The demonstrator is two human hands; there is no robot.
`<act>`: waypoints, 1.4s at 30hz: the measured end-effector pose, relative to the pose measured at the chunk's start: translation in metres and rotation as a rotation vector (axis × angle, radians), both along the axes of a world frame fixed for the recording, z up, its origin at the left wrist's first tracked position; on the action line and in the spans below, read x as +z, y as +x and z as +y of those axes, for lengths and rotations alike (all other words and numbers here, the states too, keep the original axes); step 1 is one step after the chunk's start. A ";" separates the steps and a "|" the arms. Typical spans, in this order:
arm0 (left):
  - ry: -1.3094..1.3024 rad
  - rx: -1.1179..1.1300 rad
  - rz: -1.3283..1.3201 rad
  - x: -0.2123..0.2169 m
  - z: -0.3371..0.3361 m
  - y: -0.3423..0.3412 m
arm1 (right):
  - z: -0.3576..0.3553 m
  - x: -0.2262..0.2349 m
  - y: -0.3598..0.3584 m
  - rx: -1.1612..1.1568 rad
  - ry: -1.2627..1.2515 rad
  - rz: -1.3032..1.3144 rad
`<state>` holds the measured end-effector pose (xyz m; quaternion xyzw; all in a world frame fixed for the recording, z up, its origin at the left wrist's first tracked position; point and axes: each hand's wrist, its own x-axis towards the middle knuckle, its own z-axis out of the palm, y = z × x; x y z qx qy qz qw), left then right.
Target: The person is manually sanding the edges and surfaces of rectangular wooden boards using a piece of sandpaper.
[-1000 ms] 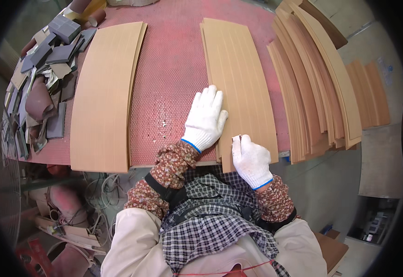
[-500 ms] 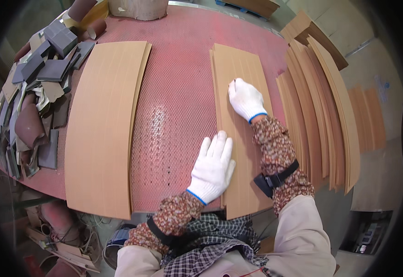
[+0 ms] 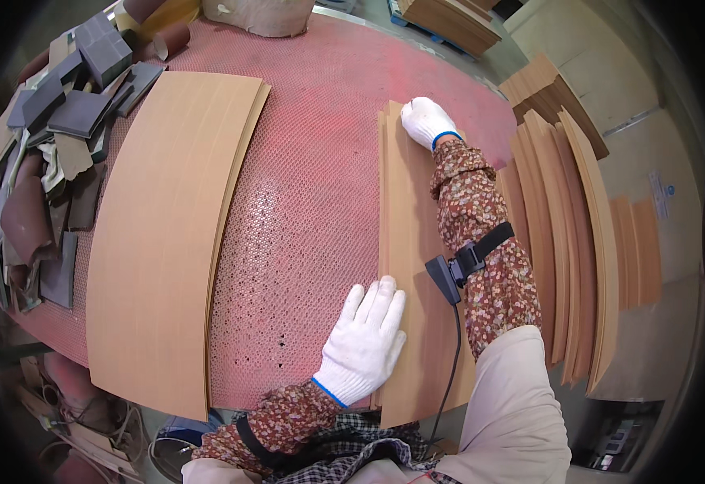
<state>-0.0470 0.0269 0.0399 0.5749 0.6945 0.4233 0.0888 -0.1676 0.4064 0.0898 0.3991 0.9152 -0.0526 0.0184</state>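
In a white knit glove, my left hand [image 3: 363, 343] lies flat with its fingers stretched out, over the near left edge of a wood-grain panel stack [image 3: 417, 323]. My right hand [image 3: 428, 121], gloved too, is closed in a fist at the far end of that stack. Whatever its fingers may hold is hidden. A black strapped device [image 3: 459, 270] with a cable sits on my right forearm. To the left, another stack of light wood-grain panels [image 3: 167, 234] lies lengthwise on the red textured tabletop [image 3: 296, 218].
Grey blocks [image 3: 80, 113], rolled brown abrasive sheets [image 3: 28, 214] and scraps crowd the table's left side. More wood panels [image 3: 566, 250] stand close together on the right. A large beige rounded object [image 3: 257, 14] sits at the far edge; panels [image 3: 449, 24] are stacked beyond it.
My right hand has slid away from me to the panel's far end, still closed. My left hand stays flat near the left edge. The whole view has shifted slightly.
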 end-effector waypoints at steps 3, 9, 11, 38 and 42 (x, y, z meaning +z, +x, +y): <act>0.017 -0.008 0.011 -0.005 -0.001 -0.005 | -0.003 -0.011 0.001 -0.012 0.038 0.058; 0.058 0.008 0.016 -0.015 0.007 -0.002 | -0.019 -0.016 0.030 -0.007 0.090 0.111; 0.058 0.022 0.026 -0.017 0.007 0.001 | -0.044 -0.012 0.046 -0.016 0.103 0.097; 0.141 0.068 0.121 -0.066 0.031 -0.019 | -0.402 -0.040 0.347 -0.034 0.081 0.098; 0.146 0.072 0.144 -0.054 0.029 -0.021 | -0.391 -0.029 0.336 -0.021 0.075 0.107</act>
